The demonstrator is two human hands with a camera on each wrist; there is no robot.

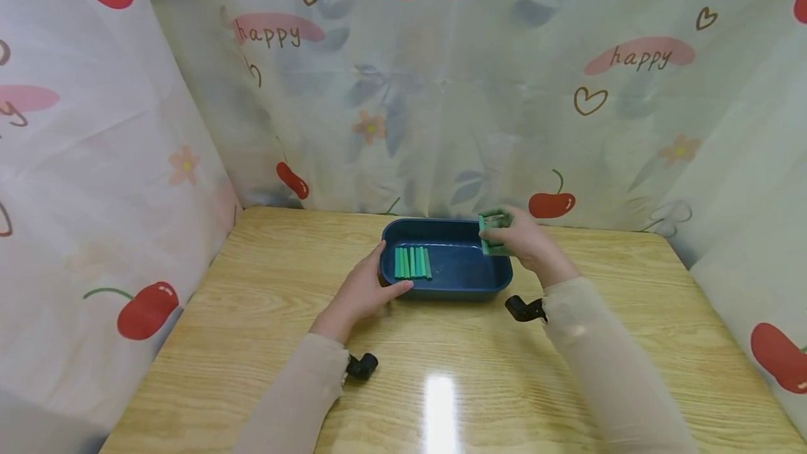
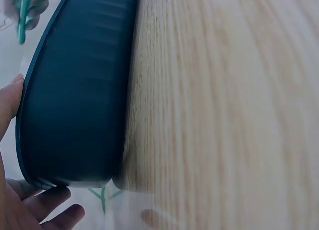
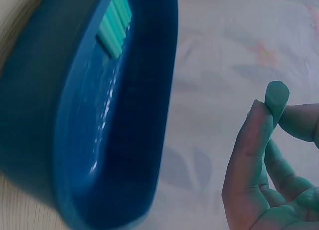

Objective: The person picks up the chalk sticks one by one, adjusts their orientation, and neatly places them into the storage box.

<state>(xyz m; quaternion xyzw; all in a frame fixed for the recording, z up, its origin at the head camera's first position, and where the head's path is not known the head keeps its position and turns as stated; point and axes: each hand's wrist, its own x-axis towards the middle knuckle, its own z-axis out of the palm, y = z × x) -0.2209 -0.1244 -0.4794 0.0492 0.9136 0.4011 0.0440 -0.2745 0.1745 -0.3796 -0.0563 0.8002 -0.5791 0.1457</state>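
A dark blue rectangular tub (image 1: 463, 293) with rounded corners stands on the table. Several green sticks (image 1: 412, 263) lie side by side in its left end; a few of these sticks (image 3: 114, 25) also show in the right wrist view. My left hand (image 1: 362, 291) grips the tub's left end, the thumb at the front rim and the fingers around the end wall. Over the tub's right end, my right hand (image 1: 520, 235) pinches one green stick (image 3: 277, 96) between thumb and fingers. That stick (image 1: 483, 233) is upright in the head view, above the tub floor.
The tub is near the back edge of the wooden table (image 1: 271, 286). Behind it hangs a printed curtain (image 1: 435, 111), with more of the cloth along both sides. A black camera mount (image 1: 362, 367) sits at the left wrist, another mount (image 1: 525, 309) at the right.
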